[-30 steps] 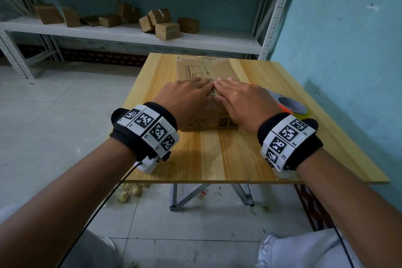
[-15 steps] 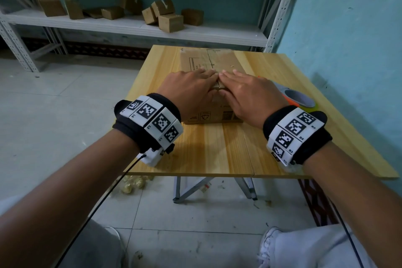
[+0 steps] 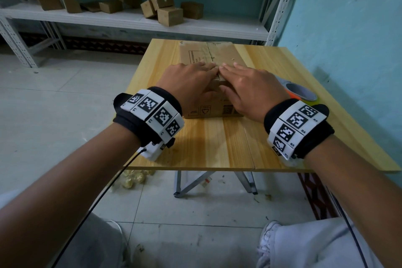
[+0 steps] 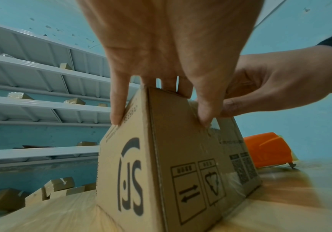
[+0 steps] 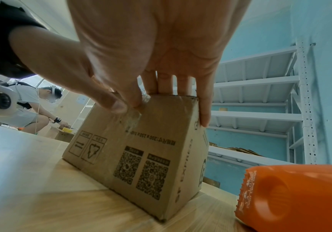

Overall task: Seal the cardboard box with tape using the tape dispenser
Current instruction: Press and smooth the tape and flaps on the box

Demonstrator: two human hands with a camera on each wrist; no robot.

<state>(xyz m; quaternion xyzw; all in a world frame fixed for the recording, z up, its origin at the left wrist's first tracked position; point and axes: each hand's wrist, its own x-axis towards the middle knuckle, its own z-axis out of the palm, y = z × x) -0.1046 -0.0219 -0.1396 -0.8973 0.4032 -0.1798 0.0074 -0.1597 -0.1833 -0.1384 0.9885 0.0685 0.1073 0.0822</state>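
A brown cardboard box point(image 3: 208, 54) lies lengthwise on the wooden table point(image 3: 217, 143), flaps closed. My left hand point(image 3: 191, 82) and right hand point(image 3: 250, 87) lie flat on its near end, fingertips meeting at the centre seam. In the left wrist view the left hand point(image 4: 161, 62) drapes over the box point(image 4: 181, 157), thumb pressing the near face. The right hand point(image 5: 161, 55) presses its thumb on a clear tape strip point(image 5: 133, 116) on the box point(image 5: 141, 149). The orange tape dispenser point(image 3: 301, 92) sits on the table right of the box, untouched.
A white metal shelf point(image 3: 130, 24) behind the table carries several small cardboard boxes point(image 3: 169, 15). A blue wall point(image 3: 348, 39) runs along the table's right side. Another person point(image 5: 34, 106) crouches far off in the right wrist view. Crumpled tape scraps point(image 3: 132, 178) lie on the floor.
Both hands stay pressed on the box's near end with fingertips together. Only the head view has shifted a little.
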